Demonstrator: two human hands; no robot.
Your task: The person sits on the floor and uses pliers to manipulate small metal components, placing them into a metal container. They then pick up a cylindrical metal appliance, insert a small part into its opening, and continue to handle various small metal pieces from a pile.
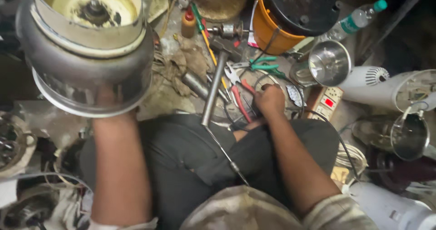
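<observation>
You sit on a cluttered, grimy workshop floor (175,98) strewn with tools and appliance parts, your dark-trousered lap filling the lower middle of the view. Your left hand (105,98) is raised at about ten o'clock, gripping the underside of a steel mixer jar (86,48) that you hold up with its stained inside facing you; the fingers are mostly hidden behind the rim, so how tightly they close cannot be told. Your right hand (270,99) reaches down near the centre, curled palm-down onto the floor among black wires (290,109); whether it grips anything cannot be told. Just at nine o'clock of that hand lie red-handled pliers (238,96), and past them a hammer (217,73) with a steel shaft, its head pointing to twelve. At twelve o'clock of the hand lie green-handled cutters (263,64), and beyond them an orange bucket (268,32). At two o'clock stands an open steel jar (329,63), with a switch board (328,102) just below it at three o'clock.
</observation>
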